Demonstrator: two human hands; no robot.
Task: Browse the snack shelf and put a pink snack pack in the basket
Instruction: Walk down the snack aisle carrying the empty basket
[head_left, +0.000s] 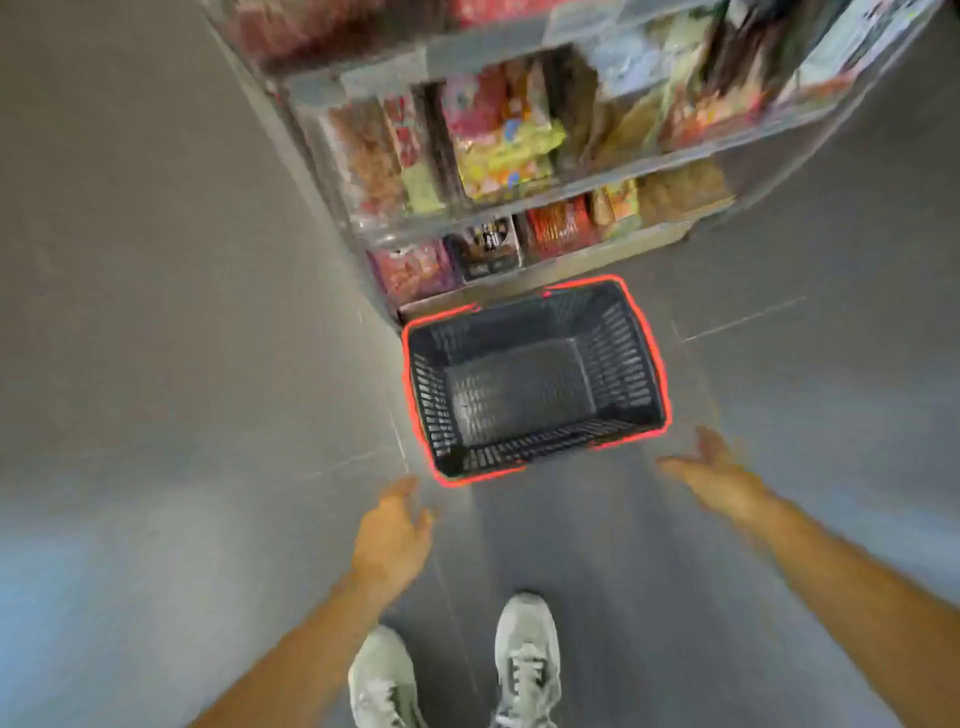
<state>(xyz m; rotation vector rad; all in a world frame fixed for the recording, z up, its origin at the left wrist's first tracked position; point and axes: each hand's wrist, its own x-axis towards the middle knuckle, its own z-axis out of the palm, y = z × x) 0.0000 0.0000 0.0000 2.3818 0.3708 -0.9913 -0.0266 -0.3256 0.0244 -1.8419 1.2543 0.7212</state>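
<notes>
Two pale shoes (525, 660) are cut off at the bottom edge. The left hand (393, 540) and right hand (717, 475) are spread empty near the basket (655, 364), standing below the blurred snack shelf (519, 67); pink packs (470, 111) are barely made out.

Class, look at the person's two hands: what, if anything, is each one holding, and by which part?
Nothing is held. The left hand and right hand are both open and empty, apart from the basket on the floor.

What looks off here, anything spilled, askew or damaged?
Nothing stands out. The basket sits upright and empty on the floor by the snack shelf; both hands, left hand and right hand, are open and empty. Motion blur hides shelf detail.
</notes>
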